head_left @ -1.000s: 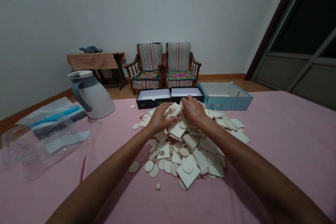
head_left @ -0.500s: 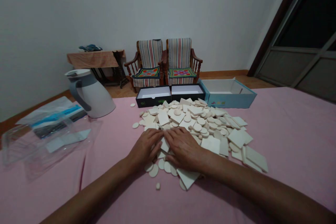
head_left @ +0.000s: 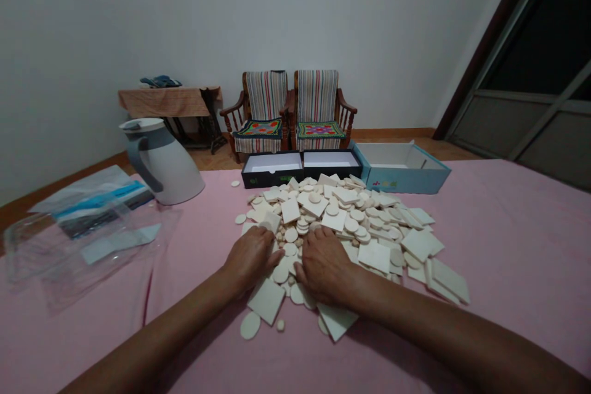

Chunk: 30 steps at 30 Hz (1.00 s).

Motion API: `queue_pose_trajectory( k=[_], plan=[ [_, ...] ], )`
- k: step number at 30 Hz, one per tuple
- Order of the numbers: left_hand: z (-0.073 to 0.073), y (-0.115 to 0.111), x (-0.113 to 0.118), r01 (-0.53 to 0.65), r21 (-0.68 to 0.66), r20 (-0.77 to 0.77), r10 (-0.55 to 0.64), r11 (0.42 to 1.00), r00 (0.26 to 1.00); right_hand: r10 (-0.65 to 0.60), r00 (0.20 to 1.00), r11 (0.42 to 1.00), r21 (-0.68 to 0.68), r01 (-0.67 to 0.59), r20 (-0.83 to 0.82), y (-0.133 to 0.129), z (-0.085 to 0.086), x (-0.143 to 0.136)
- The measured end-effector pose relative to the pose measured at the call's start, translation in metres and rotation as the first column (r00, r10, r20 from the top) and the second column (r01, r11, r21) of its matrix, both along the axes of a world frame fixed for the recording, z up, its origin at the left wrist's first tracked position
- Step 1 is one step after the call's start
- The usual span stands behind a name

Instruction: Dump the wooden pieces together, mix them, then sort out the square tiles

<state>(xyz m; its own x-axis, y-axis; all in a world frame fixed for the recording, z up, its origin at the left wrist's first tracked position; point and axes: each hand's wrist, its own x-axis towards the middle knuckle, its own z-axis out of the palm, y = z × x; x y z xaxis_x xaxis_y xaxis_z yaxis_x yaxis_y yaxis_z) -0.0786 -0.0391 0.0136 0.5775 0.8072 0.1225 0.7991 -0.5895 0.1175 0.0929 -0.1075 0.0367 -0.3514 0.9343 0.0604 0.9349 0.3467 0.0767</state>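
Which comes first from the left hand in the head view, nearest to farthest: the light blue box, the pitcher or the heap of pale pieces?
From the left hand:
1. Heap of pale pieces: at its fingers, spreading to the right.
2. Pitcher: ahead and to the left.
3. Light blue box: far right, beyond the heap.
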Motion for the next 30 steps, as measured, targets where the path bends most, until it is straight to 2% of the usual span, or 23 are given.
queue_pose_trajectory(
  k=[6,11,16,20,24,30],
  plan=[
    [-0.002,0.011,0.002,-0.014,0.018,0.044,0.013,1.0,0.999,-0.071,0.997,0.997,0.013,0.072,-0.037,0.017,-0.009,-0.009],
    [-0.007,0.032,0.001,-0.035,-0.014,0.126,0.036,0.999,0.991,-0.121,0.983,0.992,-0.037,0.117,-0.14,0.037,-0.018,-0.007],
    [-0.018,0.06,0.006,0.085,-0.133,0.214,-0.055,0.988,0.975,-0.139,0.958,0.982,-0.162,0.1,-0.25,0.058,-0.022,-0.007],
    [-0.023,0.069,0.008,0.162,-0.146,0.266,-0.119,0.976,0.957,-0.2,0.928,0.968,-0.21,0.137,-0.315,0.06,-0.016,-0.009],
    [-0.016,0.062,0.003,0.181,-0.168,0.311,-0.122,0.969,0.942,-0.189,0.891,0.965,-0.245,0.091,-0.413,0.059,-0.014,-0.012],
    [0.0,0.055,0.002,0.16,-0.326,0.329,-0.047,0.932,0.943,-0.17,0.874,0.944,-0.331,0.011,-0.455,0.073,-0.021,-0.012]
  ],
)
